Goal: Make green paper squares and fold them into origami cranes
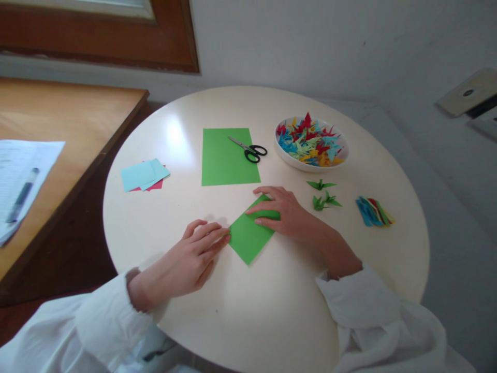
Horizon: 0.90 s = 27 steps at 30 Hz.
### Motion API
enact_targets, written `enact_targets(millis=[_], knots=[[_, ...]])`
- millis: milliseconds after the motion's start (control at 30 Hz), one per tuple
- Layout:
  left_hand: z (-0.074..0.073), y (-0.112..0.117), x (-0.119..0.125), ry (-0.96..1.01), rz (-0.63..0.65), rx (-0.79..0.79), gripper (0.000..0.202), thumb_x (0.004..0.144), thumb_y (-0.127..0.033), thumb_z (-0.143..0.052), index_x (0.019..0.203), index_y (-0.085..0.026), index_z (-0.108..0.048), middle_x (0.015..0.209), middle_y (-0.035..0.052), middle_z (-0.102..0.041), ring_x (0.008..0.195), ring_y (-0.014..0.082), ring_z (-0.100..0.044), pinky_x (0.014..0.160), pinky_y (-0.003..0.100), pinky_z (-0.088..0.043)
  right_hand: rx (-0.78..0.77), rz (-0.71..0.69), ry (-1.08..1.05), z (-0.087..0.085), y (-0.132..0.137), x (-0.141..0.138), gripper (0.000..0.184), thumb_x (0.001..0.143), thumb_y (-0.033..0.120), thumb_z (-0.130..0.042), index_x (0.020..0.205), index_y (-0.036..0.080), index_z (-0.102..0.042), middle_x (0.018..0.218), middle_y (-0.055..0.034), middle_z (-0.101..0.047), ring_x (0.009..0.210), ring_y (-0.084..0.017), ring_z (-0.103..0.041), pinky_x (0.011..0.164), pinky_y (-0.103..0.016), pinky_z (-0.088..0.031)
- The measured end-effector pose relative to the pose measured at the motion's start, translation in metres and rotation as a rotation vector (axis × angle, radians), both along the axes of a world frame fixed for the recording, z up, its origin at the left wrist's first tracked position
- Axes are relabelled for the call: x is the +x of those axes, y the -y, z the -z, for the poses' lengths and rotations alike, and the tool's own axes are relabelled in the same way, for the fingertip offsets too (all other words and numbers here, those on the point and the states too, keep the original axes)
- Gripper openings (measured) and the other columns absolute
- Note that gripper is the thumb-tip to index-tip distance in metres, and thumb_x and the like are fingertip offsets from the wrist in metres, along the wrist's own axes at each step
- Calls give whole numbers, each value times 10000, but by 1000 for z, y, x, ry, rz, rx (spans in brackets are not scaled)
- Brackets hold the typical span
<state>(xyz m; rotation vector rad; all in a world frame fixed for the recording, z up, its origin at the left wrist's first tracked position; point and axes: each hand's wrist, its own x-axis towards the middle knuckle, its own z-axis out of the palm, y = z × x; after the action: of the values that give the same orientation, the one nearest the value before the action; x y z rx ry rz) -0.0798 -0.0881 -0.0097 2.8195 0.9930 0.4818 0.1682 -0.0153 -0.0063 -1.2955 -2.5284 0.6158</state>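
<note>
A green square of paper [251, 235] lies turned like a diamond on the round table in front of me. My left hand [194, 254] pinches its left corner between thumb and fingers. Over its upper right part my right hand [281, 212] rests with fingers spread, lying on the paper. Beyond them a larger green sheet [225, 160] lies flat, with black-handled scissors [251, 151] across its right side. Several small green folded paper cranes [320, 202] sit to the right of my right hand.
A white bowl [298, 165] full of colourful folded cranes stands at the back right of the round table [178, 331]. Folded paper strips [375, 212] lie at the right, light blue and red squares [143, 176] at the left. A wooden desk [89, 109] holds papers and a pen [23, 194].
</note>
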Motion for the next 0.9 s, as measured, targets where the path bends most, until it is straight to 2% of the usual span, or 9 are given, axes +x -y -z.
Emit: enact_targets(millis=[133,300,400,900], knots=[[-2,8,6,-34,-55,19,336,871,-114,-408,1151,-93,-592,1133,126,-651,1095,252,-525,993,451,-300,10,-8,-1,1,0,0,220,808,253,-600,987,330,-699,1287,-45,-518,1206,-279,-449,997,-515,-324],[-3,18,9,-57,-122,3,332,851,-149,-467,1158,-134,-593,1211,111,-623,1182,283,-488,1056,502,-158,14,-10,-6,2,-1,0,217,805,253,-606,988,326,-698,1280,-50,-520,1196,-273,-452,984,-505,-331],[-3,21,9,-93,-133,3,334,845,-171,-478,1155,-168,-600,1229,115,-610,1218,302,-463,1065,521,-120,10,-8,-7,2,-1,0,223,800,253,-613,994,325,-695,1282,-52,-517,1199,-274,-449,984,-505,-331],[-17,29,16,-192,-130,-88,357,884,-358,-452,1230,-366,-541,1303,147,-501,1307,376,-343,1009,663,-119,24,-26,-28,3,-1,2,218,801,255,-608,983,332,-701,1276,-40,-524,1189,-266,-465,990,-491,-342]])
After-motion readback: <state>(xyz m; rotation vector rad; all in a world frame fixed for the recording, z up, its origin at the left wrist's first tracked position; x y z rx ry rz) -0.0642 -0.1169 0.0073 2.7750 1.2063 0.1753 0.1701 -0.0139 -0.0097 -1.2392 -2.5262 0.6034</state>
